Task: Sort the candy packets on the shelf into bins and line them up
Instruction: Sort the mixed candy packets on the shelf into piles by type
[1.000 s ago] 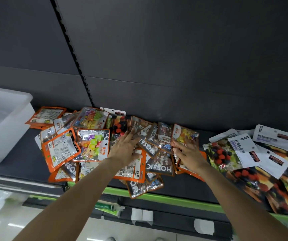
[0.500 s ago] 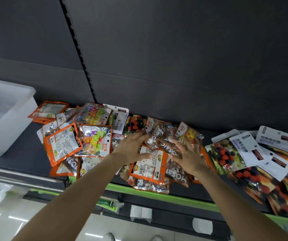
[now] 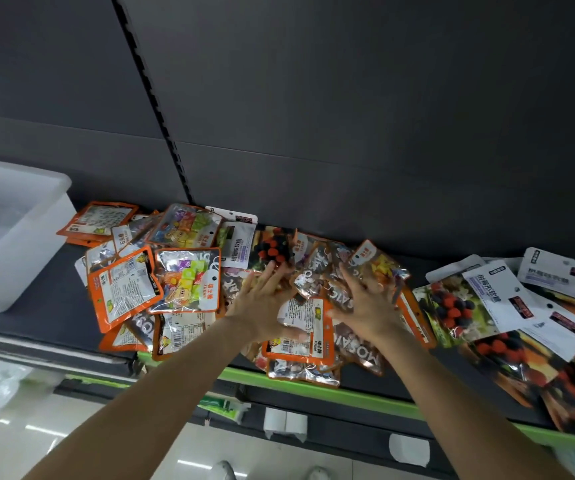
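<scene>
Both hands work as scoops: the left hand point(image 3: 262, 306) and right hand point(image 3: 365, 301), fingers straight and open, press inward on loose candy packets point(image 3: 301, 323) at the shelf point(image 3: 29, 306) front edge, probably bunching them for the bin point(image 3: 12, 230) at its left end.

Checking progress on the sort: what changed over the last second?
Both hands closed inward, bunching the middle heap: the left hand and right hand now press flat on the brown MOSAIC packets, and an orange-edged, label-side-up packet slid between them. Nothing lifted. The translucent plastic bin and the white-labelled berry packets stayed put.
</scene>
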